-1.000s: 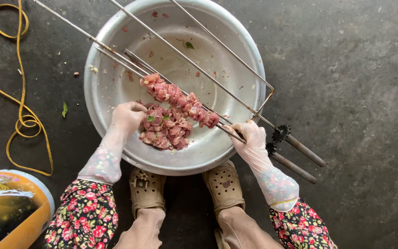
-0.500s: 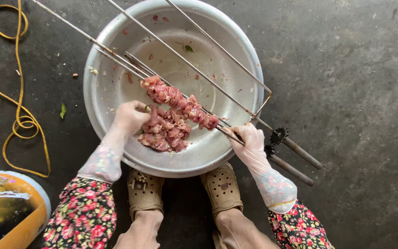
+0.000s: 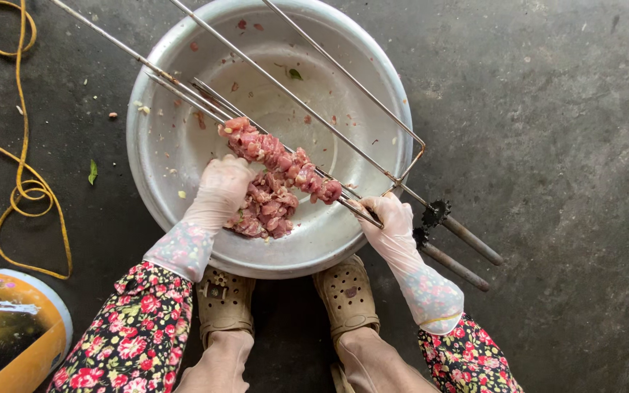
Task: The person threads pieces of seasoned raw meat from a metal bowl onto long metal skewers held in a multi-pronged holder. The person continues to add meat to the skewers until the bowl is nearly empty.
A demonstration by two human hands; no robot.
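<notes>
A large metal basin (image 3: 373, 87) sits on the dark floor with a heap of raw pink meat pieces (image 3: 265, 211) at its near side. A long metal skewer (image 3: 183, 87) lies across the basin with several meat pieces (image 3: 279, 156) threaded on it. My gloved left hand (image 3: 221, 191) rests on the meat heap, fingers curled into it. My gloved right hand (image 3: 389, 218) grips the skewer near the basin's rim, just short of its handle. A second two-pronged metal skewer (image 3: 329, 94) lies bare across the basin.
Two skewer handles (image 3: 467, 251) stick out right of the basin. A yellow cord (image 3: 20, 182) loops over the floor at left. An orange and white round container (image 3: 9, 327) stands at the lower left. My two sandalled feet (image 3: 285, 302) are just below the basin.
The view shifted slightly. My left hand stays on the meat heap and my right hand keeps its hold on the skewer.
</notes>
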